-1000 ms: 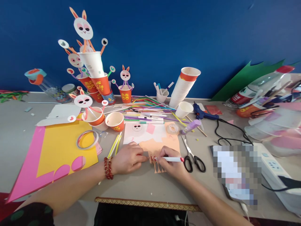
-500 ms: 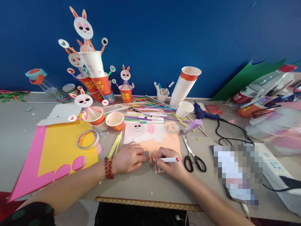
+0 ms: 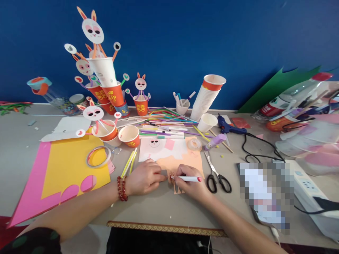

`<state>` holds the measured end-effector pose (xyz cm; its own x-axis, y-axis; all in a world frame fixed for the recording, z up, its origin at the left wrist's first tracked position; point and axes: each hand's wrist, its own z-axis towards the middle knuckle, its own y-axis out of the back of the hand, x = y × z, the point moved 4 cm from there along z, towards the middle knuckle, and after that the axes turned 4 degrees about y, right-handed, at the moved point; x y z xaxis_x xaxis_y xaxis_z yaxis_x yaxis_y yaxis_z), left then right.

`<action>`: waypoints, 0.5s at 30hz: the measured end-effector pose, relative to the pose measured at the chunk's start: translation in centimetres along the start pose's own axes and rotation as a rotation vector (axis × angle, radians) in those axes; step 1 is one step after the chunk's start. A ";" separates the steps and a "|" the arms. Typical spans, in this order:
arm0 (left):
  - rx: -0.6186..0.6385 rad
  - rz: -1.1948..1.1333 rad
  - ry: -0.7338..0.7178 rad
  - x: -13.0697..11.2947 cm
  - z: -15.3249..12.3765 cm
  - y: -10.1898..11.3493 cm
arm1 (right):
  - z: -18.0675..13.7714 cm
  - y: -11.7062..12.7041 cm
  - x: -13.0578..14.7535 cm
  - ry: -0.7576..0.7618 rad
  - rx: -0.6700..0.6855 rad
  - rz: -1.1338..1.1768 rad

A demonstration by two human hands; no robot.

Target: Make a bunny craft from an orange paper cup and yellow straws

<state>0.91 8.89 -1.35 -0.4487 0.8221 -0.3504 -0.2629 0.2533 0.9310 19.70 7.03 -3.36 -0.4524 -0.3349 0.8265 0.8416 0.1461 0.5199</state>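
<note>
My right hand [image 3: 189,181] is closed around a white marker [image 3: 192,179] with a red end. Its tip touches a small peach paper cut-out [image 3: 170,178] of long ear-like shapes, some with reddish-brown centres. My left hand [image 3: 145,176], wearing a red bead bracelet, rests on the table with its fingers together, and the fingertips hold the cut-out's left side down. Just beyond both hands lies a peach sheet [image 3: 182,163] overlapping a white sheet [image 3: 148,151], on which a drawn rabbit face [image 3: 154,142] rests. Black-handled scissors [image 3: 218,178] lie open to the right of my right hand.
Yellow and pink sheets [image 3: 74,158] with a tape roll [image 3: 98,157] lie left. Paper cups with rabbit figures [image 3: 106,130] stand behind. Straws and pens [image 3: 164,123], stacked cups [image 3: 208,98], a glue gun [image 3: 230,127], a phone [image 3: 265,197] and a power strip [image 3: 307,187] surround the work area.
The marker tip has shifted slightly up and left on the peach cut-out. My left hand stays in place, and the whole view has moved very slightly.
</note>
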 end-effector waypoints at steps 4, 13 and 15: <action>0.008 0.011 -0.001 0.0 0.0 -0.1 | 0.0 -0.1 0.1 0.013 0.016 0.040; 0.013 0.005 0.001 0.0 0.0 -0.1 | 0.0 -0.1 0.1 0.013 0.020 0.051; 0.008 0.001 -0.001 0.0 0.0 -0.1 | 0.0 0.0 0.1 0.012 0.011 0.050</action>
<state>0.96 8.89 -1.44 -0.4486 0.8227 -0.3492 -0.2557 0.2562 0.9322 19.62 7.03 -3.30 -0.4065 -0.3386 0.8486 0.8597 0.1726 0.4807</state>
